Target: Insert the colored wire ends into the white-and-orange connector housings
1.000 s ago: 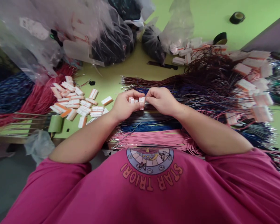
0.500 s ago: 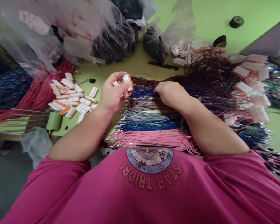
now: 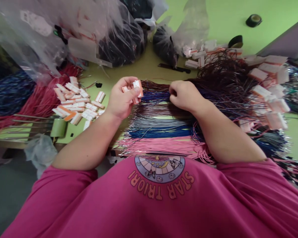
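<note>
My left hand (image 3: 121,100) is closed around a few white-and-orange plastic connectors (image 3: 137,86), the thumb pressed against the front one. Just right of them, brown wires (image 3: 156,86) and blue-violet wires (image 3: 152,97) lie in rows across the table. Over the right part of these rows, my right hand (image 3: 185,96) is curled with thumb and fingertips together; what it pinches, if anything, is hidden. Nearer my body run rows of grey wires (image 3: 161,123), blue wires (image 3: 156,133) and pink wires (image 3: 159,145).
Loose connectors (image 3: 75,102) lie in a pile left of my left arm. Wires with connectors fitted (image 3: 270,96) are heaped at the right. Plastic bags (image 3: 124,43), a dark flat tool (image 3: 173,68) and tape rolls (image 3: 253,20) sit farther back. A green cylinder (image 3: 58,128) stands at the left edge.
My right hand has shifted slightly right and up, its fingers curled in more. My left hand keeps its connectors and has barely moved.
</note>
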The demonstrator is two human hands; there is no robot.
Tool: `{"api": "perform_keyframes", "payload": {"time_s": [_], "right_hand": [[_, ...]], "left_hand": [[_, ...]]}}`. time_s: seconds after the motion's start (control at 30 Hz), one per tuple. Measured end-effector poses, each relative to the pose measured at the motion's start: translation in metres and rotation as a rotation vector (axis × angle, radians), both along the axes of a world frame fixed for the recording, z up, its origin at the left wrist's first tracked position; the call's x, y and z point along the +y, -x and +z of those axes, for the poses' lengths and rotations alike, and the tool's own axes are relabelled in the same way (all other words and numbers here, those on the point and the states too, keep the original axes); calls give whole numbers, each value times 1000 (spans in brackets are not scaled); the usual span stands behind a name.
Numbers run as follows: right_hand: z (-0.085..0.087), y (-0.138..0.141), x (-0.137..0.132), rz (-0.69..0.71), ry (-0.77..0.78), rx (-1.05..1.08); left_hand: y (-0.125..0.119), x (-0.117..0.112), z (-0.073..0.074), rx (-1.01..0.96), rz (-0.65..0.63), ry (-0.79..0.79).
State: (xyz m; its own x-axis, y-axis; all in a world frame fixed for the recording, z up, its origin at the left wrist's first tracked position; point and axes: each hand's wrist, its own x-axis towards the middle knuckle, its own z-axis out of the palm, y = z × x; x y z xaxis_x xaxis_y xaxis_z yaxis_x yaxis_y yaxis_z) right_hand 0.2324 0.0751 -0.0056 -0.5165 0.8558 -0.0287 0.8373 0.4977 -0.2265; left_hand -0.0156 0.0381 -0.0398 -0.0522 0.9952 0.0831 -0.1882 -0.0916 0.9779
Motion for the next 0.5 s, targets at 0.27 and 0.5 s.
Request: {"api": "perform_keyframes", "payload": {"time_s": [0.27, 0.5], "right_hand": [[8, -12, 5, 179, 133, 252], [52, -16, -23, 441, 390, 409]], "left_hand": [[4, -1, -3, 99, 5, -3], [-6, -13, 9, 77, -131, 40]]}}
